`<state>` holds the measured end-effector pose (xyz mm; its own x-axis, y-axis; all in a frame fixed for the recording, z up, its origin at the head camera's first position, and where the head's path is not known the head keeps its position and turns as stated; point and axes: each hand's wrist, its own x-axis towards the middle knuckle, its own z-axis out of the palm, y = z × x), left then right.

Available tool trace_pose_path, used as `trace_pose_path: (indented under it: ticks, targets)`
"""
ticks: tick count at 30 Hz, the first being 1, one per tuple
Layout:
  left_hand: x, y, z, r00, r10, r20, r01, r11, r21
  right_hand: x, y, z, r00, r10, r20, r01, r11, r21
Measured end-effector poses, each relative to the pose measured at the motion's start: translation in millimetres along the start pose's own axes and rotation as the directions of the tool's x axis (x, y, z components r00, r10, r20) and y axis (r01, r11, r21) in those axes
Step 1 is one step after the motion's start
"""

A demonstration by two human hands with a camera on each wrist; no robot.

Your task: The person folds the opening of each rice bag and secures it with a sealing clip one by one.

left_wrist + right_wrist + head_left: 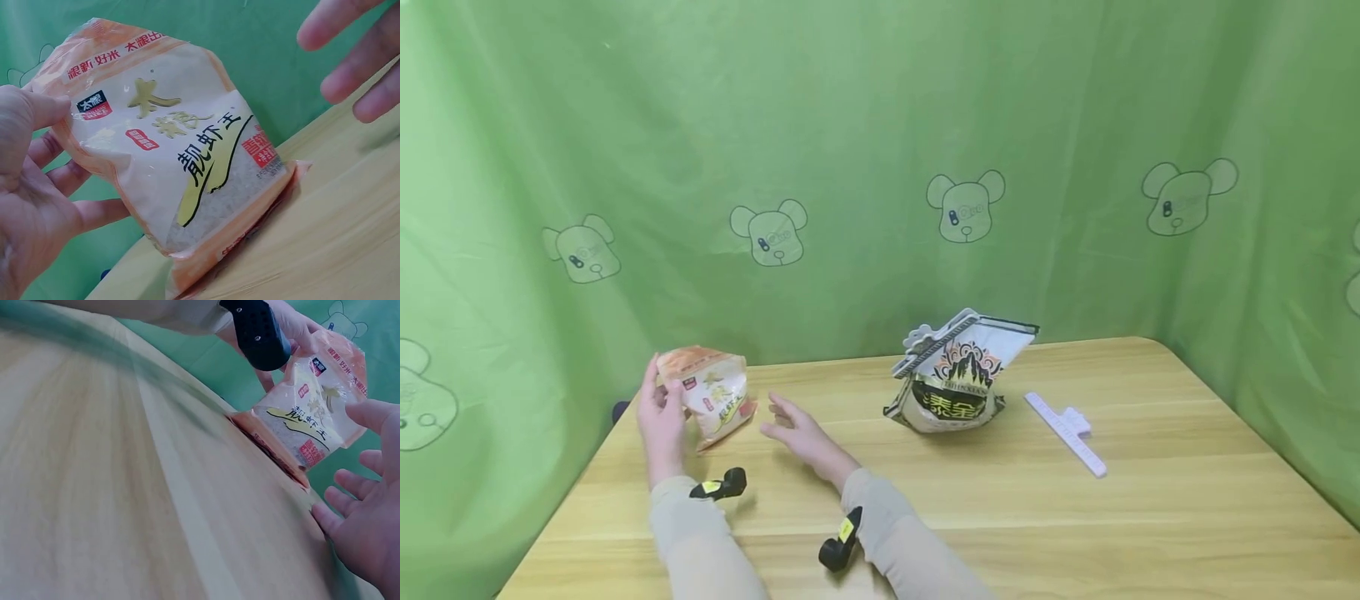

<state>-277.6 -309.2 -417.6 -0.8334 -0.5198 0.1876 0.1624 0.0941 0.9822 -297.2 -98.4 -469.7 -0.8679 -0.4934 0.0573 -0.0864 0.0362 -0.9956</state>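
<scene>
An orange-and-white bag of rice point(718, 392) stands tilted at the left of the table, its lower edge on the wood. My left hand point(664, 423) pinches its upper left side; in the left wrist view the thumb point(51, 109) lies on the front and the fingers go round behind. To the bag's right, my right hand point(808, 437) is held with fingers spread and nothing in it. The right wrist view shows that hand's thumb point(372, 414) overlapping the bag's right edge, with the other fingers below, apart from it.
Right of centre on the wooden table point(1037, 533) stands a second bag point(955, 396), black and white, with a long pale clip point(936, 343) across its folded top. A lilac sealing clip point(1066, 433) lies farther right. A green curtain point(865, 125) hangs behind the table.
</scene>
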Motion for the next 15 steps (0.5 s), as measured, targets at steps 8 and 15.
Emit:
trace_pose_path:
  ticks: [8, 15]
  targets:
    - [-0.5, 1.5, 8.7, 0.998, -0.004, 0.070, 0.004, 1.000, 0.002, -0.2, 3.4, -1.1, 0.999, 0.030, 0.021, -0.030, 0.999, 0.032]
    - [-3.6, 7.8, 14.6, 0.991, -0.052, 0.125, 0.055, 0.998, -0.022, -1.1, 4.3, -1.1, 1.000, 0.028, 0.000, -0.028, 0.999, 0.030]
